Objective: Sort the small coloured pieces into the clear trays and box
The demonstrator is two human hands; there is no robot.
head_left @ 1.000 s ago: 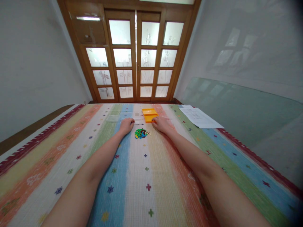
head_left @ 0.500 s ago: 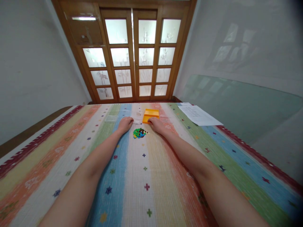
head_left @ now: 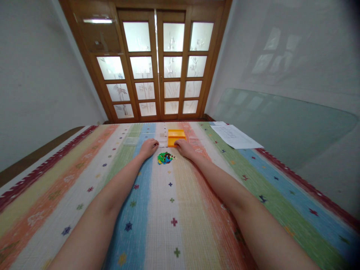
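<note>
My left hand [head_left: 149,147] rests on the cloth with its fingers curled together at the left end of a clear plastic piece [head_left: 163,143]. What its fingertips hold, if anything, is too small to make out. My right hand [head_left: 184,147] has its fingers closed on the near edge of an orange two-section tray [head_left: 176,133], which lies flat on the table. Just in front of both hands lies a pile of small green, blue, yellow and dark brown pieces [head_left: 165,158], with a few pale ones at its right side.
Another clear plastic piece [head_left: 133,141] lies left of my left hand. Printed paper sheets [head_left: 235,137] lie at the right far edge. A striped cloth [head_left: 160,225] covers the table. Beyond stand wooden doors with glass panes [head_left: 159,63]; a glass sheet [head_left: 281,120] is at the right wall.
The orange tray has shifted slightly left and turned straighter, with my right hand on it. My left hand has stayed almost in place. The pile looks the same.
</note>
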